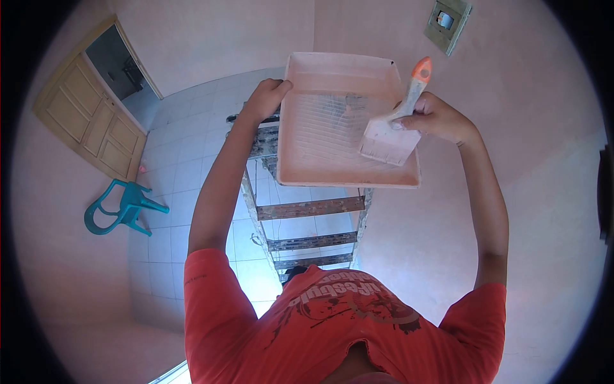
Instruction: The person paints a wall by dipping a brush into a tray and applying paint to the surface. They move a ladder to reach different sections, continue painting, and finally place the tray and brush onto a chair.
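Note:
My left hand [267, 100] is closed on the upper left edge of a paint tray [286, 144], its thumb over the rim. The tray is coated in pale pink paint, with a ribbed floor and thinner, greyish patches in the middle. In my right hand [441, 120] is a wide paintbrush [389, 136], gripped by its paint-smeared handle with an orange end. Its pink-covered bristles point down over the tray's lower right part. Beneath the tray stands a stepladder [311, 208], whose top the tray partly hides.
A green plastic chair [131, 206] stands at the left on the tiled floor [167, 240], near an open wooden door [93, 115]. Pink walls [531, 128] surround the space, one close on the right. A wall box [448, 25] sits at the upper right.

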Demonstrator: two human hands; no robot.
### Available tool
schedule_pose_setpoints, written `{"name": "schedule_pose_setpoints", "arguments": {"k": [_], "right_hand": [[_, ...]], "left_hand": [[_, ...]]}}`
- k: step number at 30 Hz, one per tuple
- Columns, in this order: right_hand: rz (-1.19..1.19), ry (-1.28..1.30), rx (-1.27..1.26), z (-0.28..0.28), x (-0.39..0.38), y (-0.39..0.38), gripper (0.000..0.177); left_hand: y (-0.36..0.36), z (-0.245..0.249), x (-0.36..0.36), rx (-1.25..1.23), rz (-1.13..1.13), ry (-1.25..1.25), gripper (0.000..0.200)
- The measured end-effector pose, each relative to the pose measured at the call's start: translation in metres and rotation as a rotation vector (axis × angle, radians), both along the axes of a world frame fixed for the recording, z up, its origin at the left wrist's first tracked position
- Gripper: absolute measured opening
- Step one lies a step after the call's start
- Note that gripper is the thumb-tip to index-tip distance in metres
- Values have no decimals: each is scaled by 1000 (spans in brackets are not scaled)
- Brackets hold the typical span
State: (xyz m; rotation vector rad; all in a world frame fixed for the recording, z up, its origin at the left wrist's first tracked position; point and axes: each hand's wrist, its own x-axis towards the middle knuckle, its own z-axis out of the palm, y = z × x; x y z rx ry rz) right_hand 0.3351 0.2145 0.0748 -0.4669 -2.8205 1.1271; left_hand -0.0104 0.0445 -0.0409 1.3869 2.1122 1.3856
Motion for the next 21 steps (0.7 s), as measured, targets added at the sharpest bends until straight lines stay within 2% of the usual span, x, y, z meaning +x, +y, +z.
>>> {"name": "schedule_pose_setpoints", "arguments": {"k": [2,4,6,8,9,11,18,21], "right_hand": [[-12,15,-10,1,-5,8,34],[-191,257,8,2,-16,13,34],[-253,294,38,3,-31,18,33],[-188,371,600,-2,-50,26,32],[-187,372,597,-3,-61,29,32],[-232,212,647,-6,-81,32,31],[-152,158,774,-22,-103,33,25],[-120,127,787,-24,-101,31,26]], "left_hand": [[0,0,-1,-23,12,45,59],[-2,-1,2,-30,27,33,59],[0,1,1,-30,36,30,60],[1,-1,-1,-42,35,40,60],[1,0,-1,-45,37,40,60],[0,0,0,-37,21,30,60],[-3,3,3,-40,62,35,59],[-2,6,3,-116,48,54,59]]}}
